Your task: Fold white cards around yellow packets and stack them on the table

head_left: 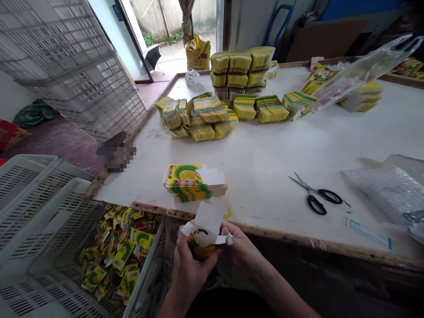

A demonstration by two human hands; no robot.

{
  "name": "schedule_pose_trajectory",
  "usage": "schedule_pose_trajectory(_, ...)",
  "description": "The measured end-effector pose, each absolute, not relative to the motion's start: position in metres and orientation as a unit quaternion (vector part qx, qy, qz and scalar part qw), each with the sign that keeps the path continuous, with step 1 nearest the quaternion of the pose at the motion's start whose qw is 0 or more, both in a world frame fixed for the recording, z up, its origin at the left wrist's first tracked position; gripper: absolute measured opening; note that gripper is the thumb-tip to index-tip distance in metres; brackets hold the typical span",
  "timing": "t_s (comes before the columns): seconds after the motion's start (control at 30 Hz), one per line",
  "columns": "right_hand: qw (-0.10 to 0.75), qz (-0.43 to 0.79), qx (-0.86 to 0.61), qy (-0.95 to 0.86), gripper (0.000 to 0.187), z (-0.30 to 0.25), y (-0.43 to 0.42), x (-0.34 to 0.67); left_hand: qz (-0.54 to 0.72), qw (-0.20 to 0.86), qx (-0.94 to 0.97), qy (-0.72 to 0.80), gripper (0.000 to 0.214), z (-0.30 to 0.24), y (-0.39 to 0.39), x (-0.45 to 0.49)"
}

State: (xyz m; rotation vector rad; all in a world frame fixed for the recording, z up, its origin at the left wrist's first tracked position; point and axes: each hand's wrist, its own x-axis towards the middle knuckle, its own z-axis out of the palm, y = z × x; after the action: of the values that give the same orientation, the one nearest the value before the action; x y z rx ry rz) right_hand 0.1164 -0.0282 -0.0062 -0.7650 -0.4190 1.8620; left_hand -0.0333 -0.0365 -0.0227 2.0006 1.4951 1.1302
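Note:
My left hand [190, 267] is wrapped round a small yellow-green carton [201, 251], held upright just off the table's front edge. Its white flaps stand open at the top, the largest one raised at the back. My right hand [240, 249] is closed at the carton's right side, by a small whitish bit at its fingertips that I cannot make out. Just beyond, a short stack of flattened yellow-green cartons [187, 183] lies on the white table [258, 154]. A small yellow curved piece [228, 213] sits near the edge.
Black-handled scissors [314, 193] lie to the right, near a clear plastic bag [387, 190]. Bundles of flat cartons [202, 117] and a taller stack [243, 68] stand farther back. Below left, a white crate [152, 260] holds many small filled-looking cartons [124, 254].

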Motion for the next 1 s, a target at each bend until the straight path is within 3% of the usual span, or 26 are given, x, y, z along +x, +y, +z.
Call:
schedule_pose_trajectory(0.1,0.551,0.694,-0.358,-0.295,0.045,0.002,-0.024,0.124,0.391,0.200,0.736,0.516,0.059,-0.009,-0.030,-0.027)
schedule_pose_trajectory(0.23,0.529,0.606,-0.431,-0.409,0.036,0.014,-0.018,0.128,0.389,0.187,0.756,0.492,0.049,-0.005,-0.028,-0.022)
schedule_pose_trajectory(0.47,0.481,0.598,-0.452,-0.455,0.024,0.015,-0.015,0.128,0.292,0.207,0.747,0.561,0.046,-0.008,-0.031,-0.023)
schedule_pose_trajectory(0.6,0.447,0.476,-0.416,-0.633,0.046,0.013,-0.024,0.128,0.237,0.318,0.722,0.567,0.067,-0.005,-0.029,-0.023)
schedule_pose_trajectory(0.7,0.437,0.421,-0.397,-0.689,0.058,0.008,-0.027,0.127,0.248,0.329,0.711,0.569,0.081,-0.005,-0.027,-0.022)
schedule_pose_trajectory(0.87,0.456,0.339,-0.432,-0.700,0.065,-0.004,-0.024,0.134,0.254,0.219,0.727,0.599,0.060,0.001,-0.026,-0.032)
schedule_pose_trajectory(1.0,0.369,0.325,-0.412,-0.767,0.076,-0.009,-0.024,0.139,0.256,0.211,0.763,0.555,0.046,0.014,-0.021,-0.045)
